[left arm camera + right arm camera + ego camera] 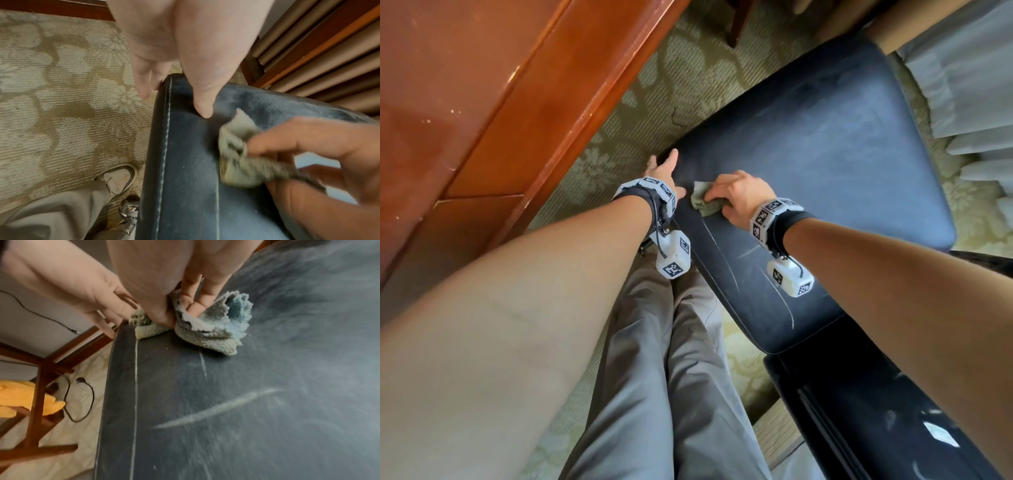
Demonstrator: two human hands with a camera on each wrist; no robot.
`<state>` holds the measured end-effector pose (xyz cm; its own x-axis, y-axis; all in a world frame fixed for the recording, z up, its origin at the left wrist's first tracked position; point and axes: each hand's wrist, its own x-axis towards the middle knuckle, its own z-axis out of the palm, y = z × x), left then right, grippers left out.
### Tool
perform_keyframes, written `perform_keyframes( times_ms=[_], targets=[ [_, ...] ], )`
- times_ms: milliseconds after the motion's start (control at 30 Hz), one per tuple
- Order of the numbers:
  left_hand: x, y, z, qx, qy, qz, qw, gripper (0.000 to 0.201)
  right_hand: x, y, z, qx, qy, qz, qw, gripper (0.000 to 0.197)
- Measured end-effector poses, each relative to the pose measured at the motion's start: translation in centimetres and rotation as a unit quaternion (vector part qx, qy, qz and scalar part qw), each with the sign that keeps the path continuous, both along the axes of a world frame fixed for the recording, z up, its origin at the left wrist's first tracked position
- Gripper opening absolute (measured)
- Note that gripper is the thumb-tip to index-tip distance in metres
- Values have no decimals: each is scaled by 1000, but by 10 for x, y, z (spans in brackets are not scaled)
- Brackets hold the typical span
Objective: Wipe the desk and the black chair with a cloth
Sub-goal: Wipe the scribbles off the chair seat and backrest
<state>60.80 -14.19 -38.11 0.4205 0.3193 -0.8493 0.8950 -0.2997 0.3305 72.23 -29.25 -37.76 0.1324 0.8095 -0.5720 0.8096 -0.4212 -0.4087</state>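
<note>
- The cloth [242, 155] is showing blurred in the left wrist view, and the right hand [320, 162] gripping it is smeared too.
- The right hand's [739, 197] fingers are hiding most of the cloth [702, 202] in the head view.
- The picture edges are cutting off the chair [825, 171] back and the desk [465, 85].
- The chair's [246, 402] far surface is blurring.

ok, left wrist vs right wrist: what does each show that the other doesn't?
Left wrist only: a white sneaker and grey trouser leg on the patterned carpet. Right wrist only: a black cable on the floor, a dark wooden frame, pale streaks on the seat. Both: the black leather chair seat, the crumpled grey-green cloth in the right hand's grip, the left hand at the seat edge.
</note>
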Motion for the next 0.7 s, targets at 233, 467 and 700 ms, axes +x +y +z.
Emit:
perform_keyframes(
  times_ms=[233, 467, 700],
  targets=[
    [-5, -5, -4, 8, 1, 18, 1000, 74, -3, -34, 1, -54, 4, 47, 997, 27],
    [-7, -12, -9, 35, -12, 41, 999, 73, 27, -31, -2, 27, -60, -187, 980, 37],
    [-17, -20, -1, 41, 19, 86, 995, 75, 6, -7, 0, 41, -57, -228, 971, 41]
  ],
)
